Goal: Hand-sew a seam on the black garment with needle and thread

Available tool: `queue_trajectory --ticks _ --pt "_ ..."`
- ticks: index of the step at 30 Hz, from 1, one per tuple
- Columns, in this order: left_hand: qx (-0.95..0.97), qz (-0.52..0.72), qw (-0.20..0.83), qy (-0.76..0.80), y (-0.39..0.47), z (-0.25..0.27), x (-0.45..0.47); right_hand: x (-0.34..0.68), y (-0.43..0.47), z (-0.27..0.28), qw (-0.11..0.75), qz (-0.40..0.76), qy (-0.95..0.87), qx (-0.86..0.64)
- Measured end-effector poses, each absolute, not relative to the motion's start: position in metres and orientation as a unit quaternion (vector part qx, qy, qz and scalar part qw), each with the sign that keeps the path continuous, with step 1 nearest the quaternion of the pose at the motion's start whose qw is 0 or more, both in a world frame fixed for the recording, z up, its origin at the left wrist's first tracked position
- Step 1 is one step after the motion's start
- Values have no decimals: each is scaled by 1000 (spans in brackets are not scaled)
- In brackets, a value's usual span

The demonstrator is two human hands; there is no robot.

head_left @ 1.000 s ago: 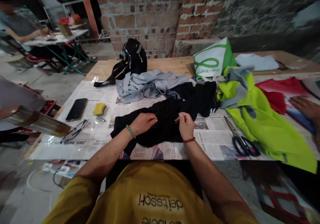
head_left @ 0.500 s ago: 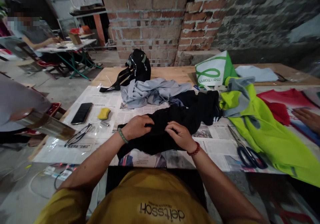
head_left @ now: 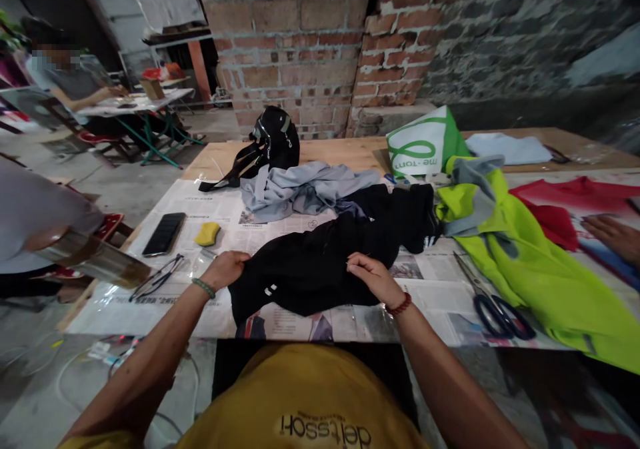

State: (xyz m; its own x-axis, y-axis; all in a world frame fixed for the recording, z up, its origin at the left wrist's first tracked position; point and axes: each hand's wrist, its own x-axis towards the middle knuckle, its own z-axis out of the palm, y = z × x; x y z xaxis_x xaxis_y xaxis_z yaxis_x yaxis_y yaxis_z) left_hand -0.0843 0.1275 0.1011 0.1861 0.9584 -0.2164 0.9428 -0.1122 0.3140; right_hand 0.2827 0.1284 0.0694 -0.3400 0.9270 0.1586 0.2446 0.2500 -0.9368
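Observation:
A black garment (head_left: pixel 300 269) with small white marks lies stretched across the newspaper in front of me. My left hand (head_left: pixel 227 269), closed, grips its left end. Over its right part rests my right hand (head_left: pixel 374 279), fingers curled and pressed together on the cloth; whether anything small is between them is hidden. Behind the garment a crumpled grey cloth (head_left: pixel 305 185) is heaped. A yellow sponge (head_left: pixel 207 233) sits just beyond my left hand, and dark-handled scissors (head_left: pixel 493 305) lie to the right of my right hand.
On the left are a black phone (head_left: pixel 164 233), glasses (head_left: pixel 157 277) and a tilted clear bottle (head_left: pixel 100 259). A black bag (head_left: pixel 277 139) and a green-white bag (head_left: pixel 423 145) stand at the back. A neon-yellow garment (head_left: pixel 530 262) hangs over the front edge; another person's hand (head_left: pixel 610 235) is at far right.
My left hand has moved left and taken hold of the garment's end, which is now spread flatter with white marks showing. My right hand has shifted slightly right and down.

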Motion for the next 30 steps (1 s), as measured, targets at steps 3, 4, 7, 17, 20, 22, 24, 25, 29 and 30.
queue_trajectory --ticks 3,4,7,17,20,22,24,25,29,30 --pt "740 3 80 668 119 92 -75 274 125 69 392 417 -710 -411" --pt "744 41 39 666 117 94 -68 273 124 69 395 409 -714 -408" --pt "768 237 9 595 115 106 -32 273 121 67 403 395 -722 -401" --pt "888 213 186 363 148 102 82 277 108 69 427 354 -726 -407" --pt "856 233 282 365 149 92 79 279 109 67 431 383 -702 -418" --pt "819 268 359 359 148 85 72 278 112 64 458 415 -660 -428" --pt "777 297 415 368 147 78 65 276 117 62 513 439 -601 -429" --pt "755 304 440 379 146 75 62 276 119 61 544 443 -571 -427" --pt "653 306 542 431 144 63 58 279 122 64 620 413 -496 -447" --pt "635 310 560 434 143 61 58 281 120 66 619 400 -494 -461"
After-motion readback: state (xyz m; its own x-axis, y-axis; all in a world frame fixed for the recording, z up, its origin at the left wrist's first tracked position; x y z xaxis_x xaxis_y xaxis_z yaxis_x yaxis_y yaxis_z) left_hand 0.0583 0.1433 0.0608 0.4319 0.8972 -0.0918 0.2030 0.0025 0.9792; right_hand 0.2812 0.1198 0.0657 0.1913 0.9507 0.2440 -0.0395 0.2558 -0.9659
